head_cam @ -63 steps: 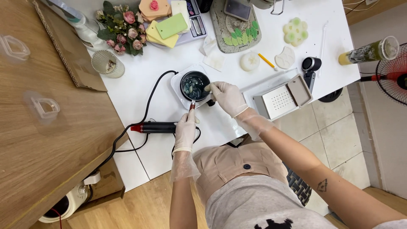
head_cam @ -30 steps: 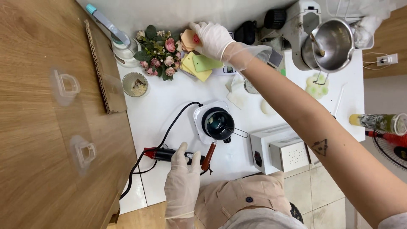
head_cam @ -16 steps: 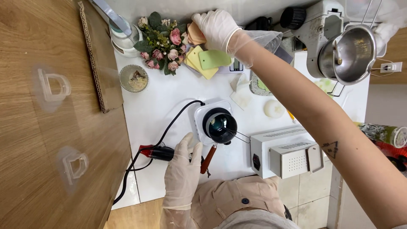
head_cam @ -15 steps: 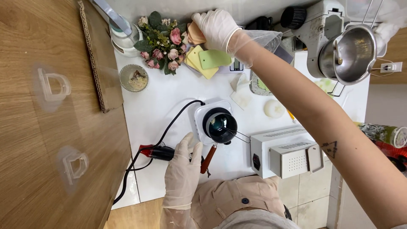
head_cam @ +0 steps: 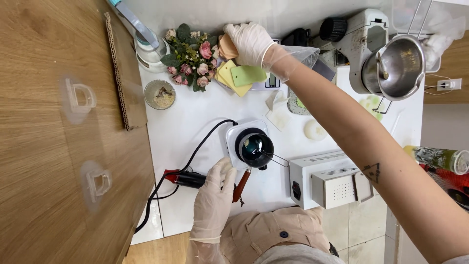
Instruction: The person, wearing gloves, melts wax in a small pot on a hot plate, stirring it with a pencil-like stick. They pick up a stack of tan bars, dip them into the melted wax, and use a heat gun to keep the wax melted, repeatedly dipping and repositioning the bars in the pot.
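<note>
Head view: right hand [head_cam: 249, 43], gloved, reaches to far table edge, fingers curled over peach-coloured block [head_cam: 227, 47] beside flower bunch [head_cam: 191, 57]; block sits under fingertips, above yellow and green slabs [head_cam: 242, 78]. Left hand [head_cam: 215, 195], gloved, fingers wrapped around brown handle [head_cam: 240, 186] of small melting pot [head_cam: 255, 148] on white hotplate [head_cam: 234, 142]; red-black tool [head_cam: 183, 178] just beside.
</note>
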